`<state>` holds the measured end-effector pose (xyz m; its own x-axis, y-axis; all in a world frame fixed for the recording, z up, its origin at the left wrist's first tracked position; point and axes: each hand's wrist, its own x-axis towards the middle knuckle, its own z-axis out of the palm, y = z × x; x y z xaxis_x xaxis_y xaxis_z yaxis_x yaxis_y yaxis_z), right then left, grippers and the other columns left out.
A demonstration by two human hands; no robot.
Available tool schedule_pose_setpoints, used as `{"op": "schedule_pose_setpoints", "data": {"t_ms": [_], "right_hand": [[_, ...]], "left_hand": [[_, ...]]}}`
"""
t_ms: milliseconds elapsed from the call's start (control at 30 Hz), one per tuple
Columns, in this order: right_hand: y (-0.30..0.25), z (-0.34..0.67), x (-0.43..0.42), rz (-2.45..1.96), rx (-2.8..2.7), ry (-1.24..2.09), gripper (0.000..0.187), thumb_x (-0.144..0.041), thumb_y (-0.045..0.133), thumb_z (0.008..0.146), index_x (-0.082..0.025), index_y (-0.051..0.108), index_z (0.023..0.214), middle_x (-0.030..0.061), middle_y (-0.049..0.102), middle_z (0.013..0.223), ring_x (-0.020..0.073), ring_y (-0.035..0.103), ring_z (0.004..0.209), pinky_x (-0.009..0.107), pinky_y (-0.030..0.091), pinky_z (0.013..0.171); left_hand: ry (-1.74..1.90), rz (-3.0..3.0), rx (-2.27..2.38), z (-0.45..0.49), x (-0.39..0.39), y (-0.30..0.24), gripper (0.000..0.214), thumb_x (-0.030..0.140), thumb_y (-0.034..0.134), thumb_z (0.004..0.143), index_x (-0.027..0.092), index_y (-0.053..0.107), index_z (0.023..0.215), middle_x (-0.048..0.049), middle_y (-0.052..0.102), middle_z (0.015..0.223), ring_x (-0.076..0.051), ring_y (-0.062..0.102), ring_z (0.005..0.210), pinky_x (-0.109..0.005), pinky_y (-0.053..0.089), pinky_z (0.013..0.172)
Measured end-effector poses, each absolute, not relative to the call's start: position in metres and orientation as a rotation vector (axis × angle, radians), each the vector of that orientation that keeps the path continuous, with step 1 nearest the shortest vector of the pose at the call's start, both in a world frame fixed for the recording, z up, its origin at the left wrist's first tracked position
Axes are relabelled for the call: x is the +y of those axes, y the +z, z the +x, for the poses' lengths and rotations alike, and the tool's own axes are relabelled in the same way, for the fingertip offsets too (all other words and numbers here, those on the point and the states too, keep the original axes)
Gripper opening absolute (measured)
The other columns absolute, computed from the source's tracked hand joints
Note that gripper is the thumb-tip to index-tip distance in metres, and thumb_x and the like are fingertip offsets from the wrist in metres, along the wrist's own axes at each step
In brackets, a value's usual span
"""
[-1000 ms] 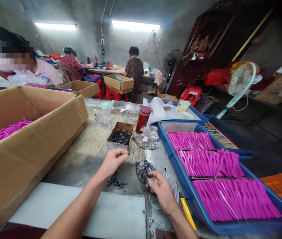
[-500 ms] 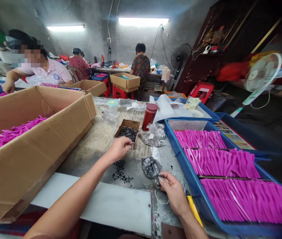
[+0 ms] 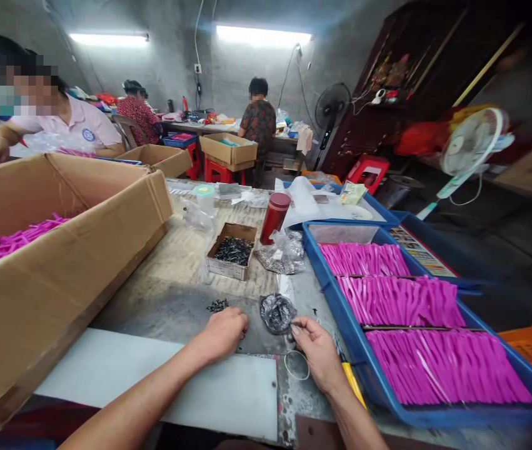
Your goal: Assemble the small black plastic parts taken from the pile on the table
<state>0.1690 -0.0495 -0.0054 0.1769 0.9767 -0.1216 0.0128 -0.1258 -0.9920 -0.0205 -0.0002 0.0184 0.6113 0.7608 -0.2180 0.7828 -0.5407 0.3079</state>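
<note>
My left hand (image 3: 225, 332) rests low over the worktable, its fingers curled downward among a loose pile of small black parts (image 3: 219, 305). Whatever is under those fingers is hidden. To the right, my right hand (image 3: 316, 351) pinches the near right edge of a small dark plastic bag (image 3: 277, 312), which lies open with a crumpled rim. Beyond both hands stands a small cardboard box (image 3: 228, 269) holding many thin black pieces (image 3: 234, 250).
Pink strips fill rows of a blue tray (image 3: 387, 403) on the right. A large carton (image 3: 73, 275) borders the left. Near my right wrist are a yellow-handled tool (image 3: 352, 384) and a white loop (image 3: 296, 365). A red canister (image 3: 275, 217) stands behind. Several people sit beyond.
My left hand has come down and nearer, from beside the cardboard box to the pile of black parts. My right hand stays at the bag's edge. The view has shifted slightly.
</note>
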Motion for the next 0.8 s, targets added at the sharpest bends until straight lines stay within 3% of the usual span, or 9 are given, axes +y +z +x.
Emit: {"op": "schedule_pose_setpoints", "data": {"t_ms": [233, 500, 800], "right_hand": [[-0.001, 0.172, -0.033, -1.577, -1.437, 0.863, 0.016, -0.026, 0.045, 0.070, -0.015, 0.056, 0.074, 0.0014, 0.057, 0.065, 0.0145, 0.051, 0.061, 0.023, 0.038, 0.057], [0.001, 0.155, -0.013, -2.037, -2.162, 0.264, 0.019, -0.016, 0.039, 0.073, -0.017, 0.057, 0.074, 0.0064, 0.062, 0.077, 0.0180, 0.054, 0.076, 0.025, 0.034, 0.066], [0.001, 0.150, -0.007, -2.105, -2.288, 0.238, 0.019, -0.012, 0.039, 0.072, -0.017, 0.056, 0.076, 0.0080, 0.062, 0.080, 0.0201, 0.054, 0.075, 0.029, 0.029, 0.062]], "left_hand": [[0.190, 2.392, 1.255, -0.021, -0.001, 0.020, 0.015, 0.011, 0.038, 0.068, 0.018, 0.052, 0.069, -0.0011, 0.054, 0.071, -0.014, 0.050, 0.070, -0.020, 0.034, 0.060], [0.418, 2.255, 1.273, -0.020, 0.003, 0.012, 0.017, 0.009, 0.038, 0.064, 0.018, 0.053, 0.064, 0.0030, 0.050, 0.053, -0.010, 0.046, 0.052, -0.018, 0.031, 0.051], [0.579, 2.155, 1.161, -0.018, 0.003, -0.001, 0.024, 0.006, 0.040, 0.066, 0.017, 0.058, 0.075, 0.0001, 0.058, 0.070, -0.011, 0.053, 0.068, -0.018, 0.038, 0.064]]}}
